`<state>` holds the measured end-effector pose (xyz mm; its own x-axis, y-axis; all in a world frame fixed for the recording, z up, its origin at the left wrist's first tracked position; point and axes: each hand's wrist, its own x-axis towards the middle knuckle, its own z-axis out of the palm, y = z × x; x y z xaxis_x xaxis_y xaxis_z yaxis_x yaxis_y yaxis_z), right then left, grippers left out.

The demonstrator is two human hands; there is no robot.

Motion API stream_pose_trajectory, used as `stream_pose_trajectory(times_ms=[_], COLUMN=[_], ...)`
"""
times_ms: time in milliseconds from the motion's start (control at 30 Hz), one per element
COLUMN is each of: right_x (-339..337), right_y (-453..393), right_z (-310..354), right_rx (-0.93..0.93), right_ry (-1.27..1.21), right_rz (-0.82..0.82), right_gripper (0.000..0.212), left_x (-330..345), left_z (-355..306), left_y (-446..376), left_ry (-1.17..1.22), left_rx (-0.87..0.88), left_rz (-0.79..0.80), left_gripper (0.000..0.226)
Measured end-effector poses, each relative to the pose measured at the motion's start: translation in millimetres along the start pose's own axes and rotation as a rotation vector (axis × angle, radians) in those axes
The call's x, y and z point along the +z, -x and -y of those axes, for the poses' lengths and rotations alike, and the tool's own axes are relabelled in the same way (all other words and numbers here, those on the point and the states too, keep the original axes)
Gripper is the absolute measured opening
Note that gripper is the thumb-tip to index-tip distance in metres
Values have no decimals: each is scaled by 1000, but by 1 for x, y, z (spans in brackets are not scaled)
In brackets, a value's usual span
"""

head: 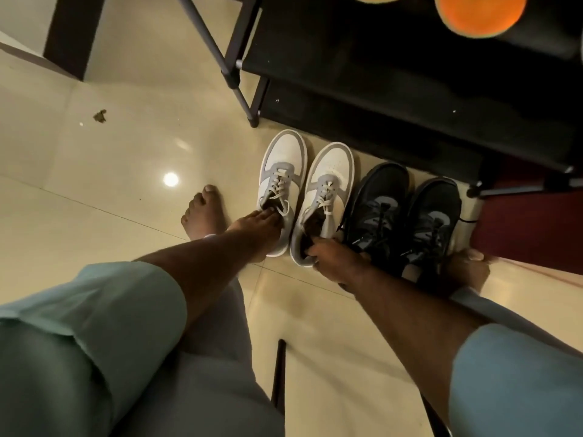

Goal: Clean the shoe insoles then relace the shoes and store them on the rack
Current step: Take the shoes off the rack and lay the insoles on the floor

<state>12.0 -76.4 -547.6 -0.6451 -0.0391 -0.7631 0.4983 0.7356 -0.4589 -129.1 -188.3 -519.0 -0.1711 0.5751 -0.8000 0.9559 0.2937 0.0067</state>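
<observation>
Reaching down from the lower edge of the frame, both bare forearms in rolled pale green sleeves go to a row of four shoes standing on the cream tiled floor (120, 146) in the middle right of the picture. The left hand (255, 230) rests at the opening of the left white-and-grey sneaker (282, 181), fingers laid over its collar near the loose cream laces; whether they curl round the edge cannot be told. The right hand (334, 257) grips the heel of the right white-and-grey sneaker (328, 197), its fingers hooked inside the opening. The two hands are apart, one on each sneaker of the pair.

Just beside them to the right stand two black sneakers (407, 216) with grey patches, toes pointing toward the top of the frame. A bare foot (202, 212) stands on the tiles left of the white pair, and another foot (467, 269) shows at the right, beside the black pair.

Across the upper right stands the black shoe rack (378, 74), its shelves dark, with an orange rounded thing (479, 14) at the top edge.
</observation>
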Motion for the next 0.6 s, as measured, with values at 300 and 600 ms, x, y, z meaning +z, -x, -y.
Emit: stream_pose_trajectory(times_ms=[300,600], right_x=[-68,-158], right_y=[116,301], right_z=[-10,5], right_rx=[112,171], right_ry=[-218,-237], right_rz=[-229,-590], right_gripper=[40,34], left_x=[-100,-257], left_z=[-36,-140], left_y=[57,173], left_ry=[213,575], left_rx=[-5,30], left_rz=[-104,-454], left_gripper=[42,57])
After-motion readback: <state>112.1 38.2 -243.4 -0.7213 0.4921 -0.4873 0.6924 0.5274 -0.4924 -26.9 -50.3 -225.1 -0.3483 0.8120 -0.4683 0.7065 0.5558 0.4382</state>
